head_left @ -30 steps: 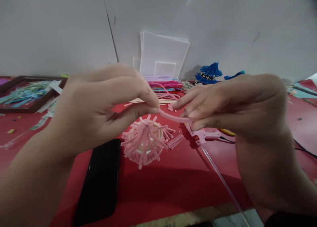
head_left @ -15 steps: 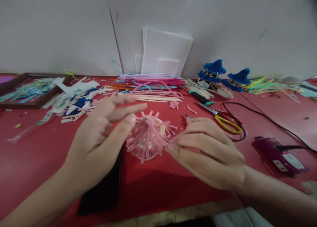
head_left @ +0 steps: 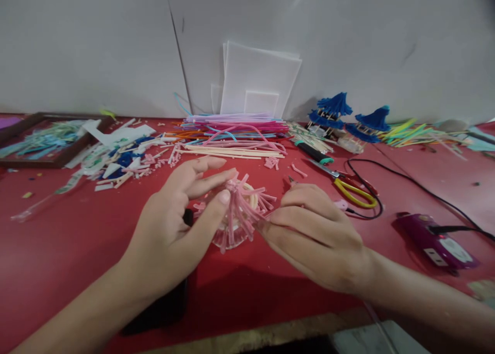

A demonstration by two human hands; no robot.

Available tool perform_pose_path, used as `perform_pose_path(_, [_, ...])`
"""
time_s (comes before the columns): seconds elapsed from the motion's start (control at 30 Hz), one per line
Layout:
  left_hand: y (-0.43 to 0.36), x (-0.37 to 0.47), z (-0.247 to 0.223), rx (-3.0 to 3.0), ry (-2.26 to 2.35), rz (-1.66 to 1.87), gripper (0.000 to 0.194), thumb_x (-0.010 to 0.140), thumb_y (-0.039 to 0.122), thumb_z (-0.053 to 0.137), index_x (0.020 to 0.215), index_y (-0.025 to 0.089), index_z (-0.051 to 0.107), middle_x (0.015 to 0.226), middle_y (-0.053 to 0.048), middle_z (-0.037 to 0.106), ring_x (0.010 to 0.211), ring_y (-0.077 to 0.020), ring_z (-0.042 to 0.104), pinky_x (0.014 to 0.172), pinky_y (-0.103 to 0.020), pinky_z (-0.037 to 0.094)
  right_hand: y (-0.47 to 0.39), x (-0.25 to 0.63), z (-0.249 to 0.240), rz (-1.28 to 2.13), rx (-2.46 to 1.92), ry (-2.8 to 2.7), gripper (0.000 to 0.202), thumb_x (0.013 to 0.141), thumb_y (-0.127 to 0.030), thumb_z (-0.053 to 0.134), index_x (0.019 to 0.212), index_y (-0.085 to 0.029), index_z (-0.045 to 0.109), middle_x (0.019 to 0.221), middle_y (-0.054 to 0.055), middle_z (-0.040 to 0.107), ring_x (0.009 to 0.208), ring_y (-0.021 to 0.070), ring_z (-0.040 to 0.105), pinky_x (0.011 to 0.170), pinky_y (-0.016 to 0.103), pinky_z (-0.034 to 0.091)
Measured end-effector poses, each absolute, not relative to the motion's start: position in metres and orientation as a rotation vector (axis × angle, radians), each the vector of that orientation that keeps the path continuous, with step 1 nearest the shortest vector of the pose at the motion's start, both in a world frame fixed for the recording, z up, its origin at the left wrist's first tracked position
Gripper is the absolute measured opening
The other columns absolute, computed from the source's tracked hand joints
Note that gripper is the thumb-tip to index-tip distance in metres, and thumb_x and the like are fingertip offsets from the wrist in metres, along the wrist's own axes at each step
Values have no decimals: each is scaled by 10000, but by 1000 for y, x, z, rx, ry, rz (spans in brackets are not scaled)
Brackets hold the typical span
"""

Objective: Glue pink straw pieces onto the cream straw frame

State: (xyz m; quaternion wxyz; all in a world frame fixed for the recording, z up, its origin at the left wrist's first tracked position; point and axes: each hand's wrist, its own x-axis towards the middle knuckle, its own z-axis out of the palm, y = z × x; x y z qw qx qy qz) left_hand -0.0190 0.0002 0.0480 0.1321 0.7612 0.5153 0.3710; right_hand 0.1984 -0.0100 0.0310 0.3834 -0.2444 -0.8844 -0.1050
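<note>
Both hands are on the pink straw pom-pom [head_left: 240,209] on the red table [head_left: 58,240]. Left hand [head_left: 181,225] has its fingers spread, thumb steadying the top; right hand [head_left: 313,235] pinches a strand at the side. Looks like fitting a piece in, so next needs a careful push.

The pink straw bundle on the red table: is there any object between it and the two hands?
Nothing visible stands between them. The left hand touches the top of the pink straw bundle with its thumb and fingers, and the right hand touches its right side. The yellow-handled scissors lie behind the right hand, out of the way.
</note>
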Motion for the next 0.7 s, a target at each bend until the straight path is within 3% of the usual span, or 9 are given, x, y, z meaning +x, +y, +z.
perform_pose_path(0.1, [-2, -16, 46, 2150, 1503, 1085, 354, 891, 412, 591, 1206, 251, 577, 1239, -62, 706, 1118, -280, 705, 630, -237, 631, -10, 197, 33, -279, -638, -2278, 205, 850, -40, 642, 683, -157, 664, 696, 33, 672, 738, 171, 562, 689, 344, 473])
perform_pose_path(0.23, [-3, -11, 44, 2097, 1448, 1090, 417, 871, 411, 632, 1236, 233, 537, 1191, -68, 734, 1032, -240, 744, 681, -194, 644, -9, 195, 35, -294, -646, -2299, 240, 864, -43, 613, 666, -161, 676, 684, 32, 665, 702, 168, 540, 651, 337, 464])
perform_pose_path(0.53, [0, -6, 46, 2160, 1454, 1106, 370, 858, 329, 628, 1211, 223, 588, 1216, -67, 724, 1115, -222, 712, 695, -178, 651, -8, 194, 36, -297, -651, -2334, 265, 887, -49, 571, 689, -166, 702, 722, 37, 694, 715, 171, 524, 671, 340, 452])
perform_pose_path(0.7, [-1, -6, 47, 2184, 1484, 1091, 365, 861, 385, 604, 1184, 214, 606, 1209, -81, 722, 986, -226, 759, 673, -206, 658, -8, 192, 36, -264, -658, -2327, 268, 896, -59, 563, 686, -163, 693, 695, 28, 683, 707, 167, 523, 670, 341, 449])
